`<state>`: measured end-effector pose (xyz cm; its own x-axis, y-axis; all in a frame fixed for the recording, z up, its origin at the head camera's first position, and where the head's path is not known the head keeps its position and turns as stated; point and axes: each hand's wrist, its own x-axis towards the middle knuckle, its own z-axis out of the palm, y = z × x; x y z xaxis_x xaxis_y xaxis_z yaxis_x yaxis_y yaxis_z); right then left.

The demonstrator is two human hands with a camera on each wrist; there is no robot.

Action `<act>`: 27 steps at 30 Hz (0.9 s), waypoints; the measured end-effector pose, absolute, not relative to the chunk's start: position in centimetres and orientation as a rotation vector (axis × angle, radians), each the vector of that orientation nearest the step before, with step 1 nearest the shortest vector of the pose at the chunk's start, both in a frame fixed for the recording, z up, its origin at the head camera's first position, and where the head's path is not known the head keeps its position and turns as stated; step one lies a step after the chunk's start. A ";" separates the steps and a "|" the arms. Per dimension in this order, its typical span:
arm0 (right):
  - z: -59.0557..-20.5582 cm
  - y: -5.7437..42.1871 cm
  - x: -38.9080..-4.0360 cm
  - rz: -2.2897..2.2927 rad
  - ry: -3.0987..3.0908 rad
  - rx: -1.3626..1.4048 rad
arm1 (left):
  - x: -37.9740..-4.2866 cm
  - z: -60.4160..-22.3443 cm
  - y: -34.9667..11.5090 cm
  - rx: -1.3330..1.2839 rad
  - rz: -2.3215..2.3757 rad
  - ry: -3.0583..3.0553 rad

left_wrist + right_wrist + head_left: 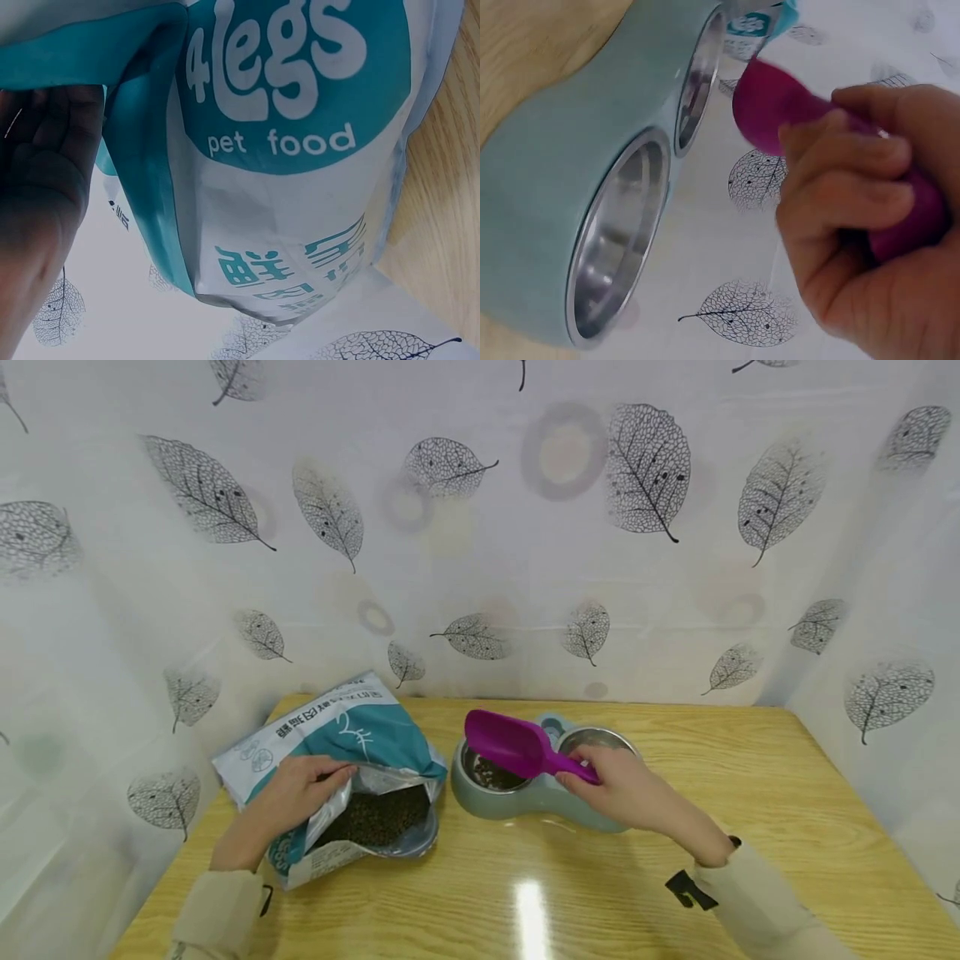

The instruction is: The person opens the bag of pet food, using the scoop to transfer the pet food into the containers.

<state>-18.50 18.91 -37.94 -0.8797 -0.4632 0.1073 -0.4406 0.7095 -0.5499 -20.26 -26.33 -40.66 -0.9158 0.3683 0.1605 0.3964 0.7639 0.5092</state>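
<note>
My left hand (298, 789) grips the upper lip of an open pet food bag (401, 725), teal and white, lying on its side with its mouth toward me. Brown kibble (382, 817) shows inside. In the left wrist view the bag's fold hides the fingertips of that hand (49, 165). My right hand (618, 785) holds a magenta scoop (510, 743) by its handle, above the left bowl of a grey-green double pet feeder (495, 803). Some kibble lies in that left bowl. Bare steel shows in the right bowl (619, 247). The scoop's inside looks bare in the head view.
The wooden table (465, 902) carries the bag at the left and the feeder near the middle back. A leaf-printed curtain (480, 560) rises behind the table and along both sides. Light glares off the tabletop in front of the feeder.
</note>
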 end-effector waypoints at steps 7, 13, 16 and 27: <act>-37.2 18.7 -17.0 -1.187 2.310 -0.648 | -20.3 -40.6 -26.3 -0.627 -0.858 -2.911; -37.4 16.6 -15.7 -1.200 2.152 -0.612 | -20.1 -40.5 -26.1 -0.645 -0.824 -2.887; -37.6 15.1 -15.1 -1.128 2.248 -0.682 | -20.0 -40.4 -26.0 -0.682 -0.784 -2.849; -36.6 9.6 -13.0 -0.927 2.545 -0.721 | -19.2 -39.0 -25.3 -0.758 -0.693 -2.778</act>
